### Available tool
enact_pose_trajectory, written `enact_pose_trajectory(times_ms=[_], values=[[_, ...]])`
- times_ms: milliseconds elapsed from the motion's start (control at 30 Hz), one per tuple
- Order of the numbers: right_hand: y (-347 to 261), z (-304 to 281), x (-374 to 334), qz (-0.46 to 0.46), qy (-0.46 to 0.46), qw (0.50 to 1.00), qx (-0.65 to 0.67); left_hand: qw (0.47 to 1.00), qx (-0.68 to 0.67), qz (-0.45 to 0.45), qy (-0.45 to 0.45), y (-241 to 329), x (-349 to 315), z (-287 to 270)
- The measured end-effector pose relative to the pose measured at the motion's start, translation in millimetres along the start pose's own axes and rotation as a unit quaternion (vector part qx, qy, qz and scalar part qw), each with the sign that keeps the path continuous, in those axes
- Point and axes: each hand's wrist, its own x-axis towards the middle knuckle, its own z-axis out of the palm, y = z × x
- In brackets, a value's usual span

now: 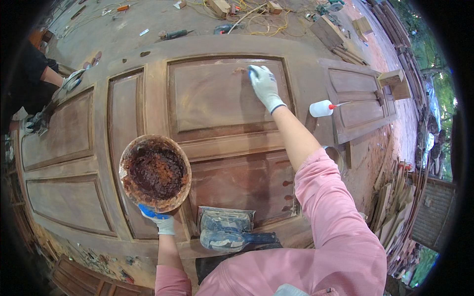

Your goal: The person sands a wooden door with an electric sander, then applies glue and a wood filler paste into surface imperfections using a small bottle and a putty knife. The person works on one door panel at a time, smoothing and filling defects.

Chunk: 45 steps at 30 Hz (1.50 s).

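My left hand (159, 220), in a white glove with blue-coated fingers, grips a round bowl (124, 173) from its near edge. Dark reddish-brown paste (157, 170) fills the bowl, which is held above a large panelled wooden door (306, 64). Across the door, my right hand (265, 88), gloved the same way, reaches to the upper right panel (212, 98). Its fingers are curled against the wood beside a small brown smear (240, 70); whatever they hold is hidden. An electric sander (222, 239) rests on the door's near edge, close to my body.
A white bottle with a red nozzle (321, 108) lies right of my right arm, near a smaller panelled door (353, 111). At the left, another person's gloved hand (73, 80) is over the door. Power tools (175, 34), cords and wood blocks (219, 7) litter the far floor.
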Motion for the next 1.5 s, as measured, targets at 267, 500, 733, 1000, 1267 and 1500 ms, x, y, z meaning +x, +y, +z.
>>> enact_pose_trajectory(times_ms=[267, 500, 733, 1000, 1267, 1500], values=[[-39, 21, -20, -0.088, -0.03, 0.983, -0.157, 0.994, 0.087, 0.067, -0.018, 12, -3, 4], [-26, 8, -5, 0.014, -0.016, 1.0, -0.004, 0.984, -0.148, -0.102, 0.006, 6, -2, 3], [-34, 18, -24, -0.053, -0.1, 0.986, -0.124, 0.998, 0.046, 0.029, -0.015, 4, -5, -1], [-49, 21, -19, -0.074, -0.05, 0.98, -0.177, 0.996, 0.059, 0.06, -0.008, -19, -15, -9], [-17, 15, -10, -0.034, -0.041, 0.993, -0.105, 0.999, -0.008, -0.011, -0.029, 11, -1, 2], [-33, 6, -19, -0.047, -0.108, 0.987, -0.11, 1.0, 0.017, 0.001, -0.025, -7, -7, -3]])
